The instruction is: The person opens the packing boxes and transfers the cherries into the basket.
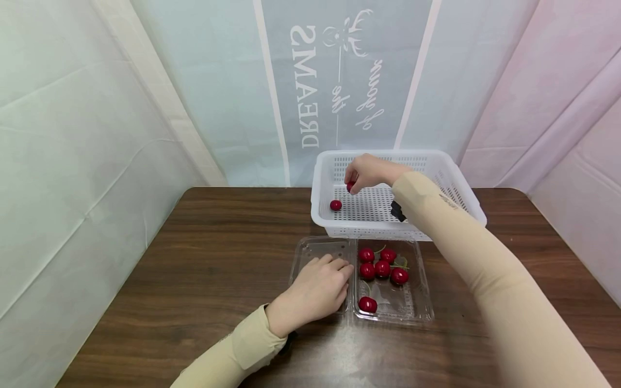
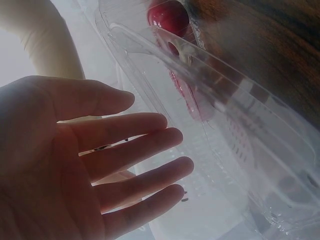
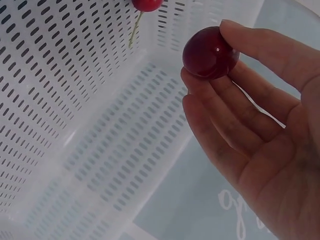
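Note:
My right hand is inside the white basket, where thumb and fingertips pinch a dark red cherry. Another cherry with a green stem lies on the basket floor. My left hand rests over the lid half of a hinged clear plastic box. In the left wrist view its fingers are nearly straight and spread, with nothing held, beside the clear plastic. Several red cherries sit toward the back of the box's right half. A single cherry lies near its front left corner.
Behind the brown wooden table hangs a grey-blue curtain with white lettering, close to the basket's back rim. White cloth hangs at the left side. The basket stands directly behind the clear box.

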Action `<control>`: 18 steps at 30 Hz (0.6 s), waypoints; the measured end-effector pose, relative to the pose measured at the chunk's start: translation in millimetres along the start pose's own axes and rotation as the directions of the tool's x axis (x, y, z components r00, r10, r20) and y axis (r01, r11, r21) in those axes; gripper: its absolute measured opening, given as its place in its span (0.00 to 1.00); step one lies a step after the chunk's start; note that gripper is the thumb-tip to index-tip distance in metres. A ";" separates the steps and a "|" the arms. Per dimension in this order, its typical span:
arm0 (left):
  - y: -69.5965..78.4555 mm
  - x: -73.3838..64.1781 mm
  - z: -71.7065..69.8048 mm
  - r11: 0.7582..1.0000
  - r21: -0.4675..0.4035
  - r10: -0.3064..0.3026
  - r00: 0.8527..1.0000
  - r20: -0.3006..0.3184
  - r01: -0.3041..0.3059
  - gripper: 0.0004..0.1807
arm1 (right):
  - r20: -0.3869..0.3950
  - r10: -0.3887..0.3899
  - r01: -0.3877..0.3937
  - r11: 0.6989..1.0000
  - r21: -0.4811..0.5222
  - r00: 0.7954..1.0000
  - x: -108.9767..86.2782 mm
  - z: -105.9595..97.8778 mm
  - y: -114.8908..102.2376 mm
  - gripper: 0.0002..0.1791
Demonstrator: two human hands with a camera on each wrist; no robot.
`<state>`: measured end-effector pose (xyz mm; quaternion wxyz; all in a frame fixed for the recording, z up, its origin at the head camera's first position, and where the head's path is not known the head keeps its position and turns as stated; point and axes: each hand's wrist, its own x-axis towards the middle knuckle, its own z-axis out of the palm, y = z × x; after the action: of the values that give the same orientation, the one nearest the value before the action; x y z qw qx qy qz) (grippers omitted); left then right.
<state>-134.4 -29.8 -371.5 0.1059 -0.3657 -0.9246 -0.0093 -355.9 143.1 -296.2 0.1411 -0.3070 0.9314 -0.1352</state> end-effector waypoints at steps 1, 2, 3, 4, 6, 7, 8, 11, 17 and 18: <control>-0.2 -0.1 0.0 1.000 0.001 0.001 1.000 -0.002 -0.001 0.14 | 0.000 0.005 -0.005 1.000 -0.001 1.000 1.4 0.2 0.3 0.13; -0.2 -0.1 0.0 1.000 0.001 0.002 1.000 -0.004 -0.002 0.14 | 0.002 0.015 -0.015 1.000 -0.001 1.000 3.0 0.5 0.9 0.13; -0.3 -0.1 0.0 1.000 0.001 0.002 1.000 -0.004 -0.002 0.14 | 0.003 0.022 -0.022 1.000 0.001 1.000 4.3 0.8 1.5 0.14; -0.3 -0.1 -0.2 1.000 0.002 0.002 1.000 -0.003 -0.002 0.14 | 0.004 0.032 -0.032 0.999 0.001 0.999 5.7 1.3 2.6 0.14; -0.3 -0.1 -0.9 1.000 0.000 0.001 1.000 0.000 -0.001 0.14 | 0.005 0.045 -0.045 0.999 0.003 0.999 8.3 2.1 4.3 0.15; -0.2 -0.1 -1.2 1.000 0.000 0.000 1.000 0.002 0.000 0.14 | 0.006 0.051 -0.051 0.999 0.004 0.999 9.5 2.6 5.2 0.15; -0.2 -0.1 -1.4 1.000 0.001 -0.001 1.000 0.004 0.001 0.14 | 0.006 0.057 -0.057 0.998 0.005 0.998 10.6 3.1 6.1 0.15; -0.3 0.0 -1.5 1.000 0.002 0.001 1.000 0.002 -0.001 0.14 | 0.003 0.072 -0.072 0.997 0.006 0.997 13.9 4.9 8.8 0.15; -0.9 -0.2 -0.8 1.000 0.004 0.010 1.000 -0.009 -0.010 0.14 | 0.013 0.111 -0.111 0.993 0.040 0.994 19.8 10.1 13.4 0.14; -1.0 -0.2 -0.9 1.000 0.004 0.010 1.000 -0.011 -0.010 0.14 | 0.014 0.118 -0.118 0.992 0.046 0.993 20.8 11.1 14.0 0.14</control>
<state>-134.7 -30.7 -370.6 0.1117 -0.3702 -0.9222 -0.0088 -375.6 139.5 -314.9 0.1613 -0.2488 0.9437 -0.1468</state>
